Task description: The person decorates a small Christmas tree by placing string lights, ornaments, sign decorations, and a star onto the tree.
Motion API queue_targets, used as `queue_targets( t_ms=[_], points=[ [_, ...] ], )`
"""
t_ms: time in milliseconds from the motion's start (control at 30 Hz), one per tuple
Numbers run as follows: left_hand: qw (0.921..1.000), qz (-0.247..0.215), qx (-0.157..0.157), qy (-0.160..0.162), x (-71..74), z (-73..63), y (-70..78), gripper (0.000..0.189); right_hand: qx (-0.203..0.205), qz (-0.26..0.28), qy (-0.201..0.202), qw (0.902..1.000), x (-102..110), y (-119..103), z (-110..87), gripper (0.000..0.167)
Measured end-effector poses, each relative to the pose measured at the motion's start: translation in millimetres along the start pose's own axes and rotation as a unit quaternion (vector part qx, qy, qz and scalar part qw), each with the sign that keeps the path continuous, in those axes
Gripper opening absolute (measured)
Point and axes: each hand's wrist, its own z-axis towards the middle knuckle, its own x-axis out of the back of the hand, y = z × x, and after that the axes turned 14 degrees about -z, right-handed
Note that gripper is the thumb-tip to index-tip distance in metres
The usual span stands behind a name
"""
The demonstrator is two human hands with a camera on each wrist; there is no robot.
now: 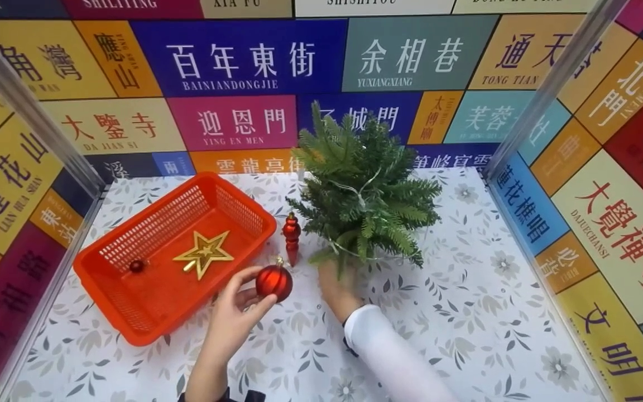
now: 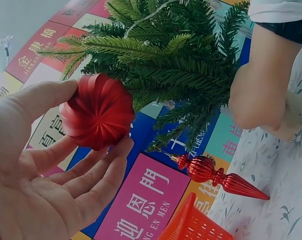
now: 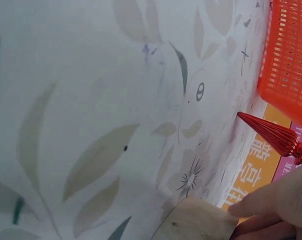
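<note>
My left hand (image 1: 239, 310) holds a red ribbed Christmas ball (image 1: 274, 282) between thumb and fingers, its gold cap upward, in front of the small green Christmas tree (image 1: 363, 184). The left wrist view shows the ball (image 2: 98, 111) from below, the thumb on one side and fingertips on the other. Low at the tree, my right hand (image 1: 339, 287) grips its pale wood-coloured base (image 3: 198, 220), mostly hidden under branches in the head view. A red pointed drop ornament (image 1: 292, 240) hangs by the tree's left side, tip down.
Left of the tree stands an orange-red plastic basket (image 1: 148, 329) with a gold star (image 1: 205, 254) and a small dark red ball (image 1: 136, 266) inside. A thin light wire (image 1: 358, 190) winds around the branches. Printed panels (image 1: 232, 123) enclose the leaf-patterned tabletop (image 1: 500, 312).
</note>
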Motion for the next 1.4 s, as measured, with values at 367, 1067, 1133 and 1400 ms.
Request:
queue_targets(
  t_ms=[367, 1067, 1133, 1400],
  points=[
    [0.9983, -0.008, 0.041, -0.041, -13.9, -8.3, 31.4, 0.053, -0.037, 0.236, -0.061, 0.9692, 69.8, 75.8, -32.3, 0.031],
    [0.9895, -0.027, 0.001, -0.142, -22.2, -10.8, 26.2, 0.051, -0.041, 0.681, 0.126, 0.7202, 151.2, 144.5, -89.8, 0.017],
    [0.988, -0.039, 0.01, -0.149, -23.0, -11.5, 25.0, 0.051, -0.05, 0.75, 0.114, 0.6501, 153.9, 146.6, -91.1, 0.021],
    [0.9812, -0.043, 0.053, -0.181, -28.8, -14.2, 22.1, 0.05, -0.074, 0.834, 0.051, 0.5447, 163.2, 149.9, -94.4, 0.028]
  ],
)
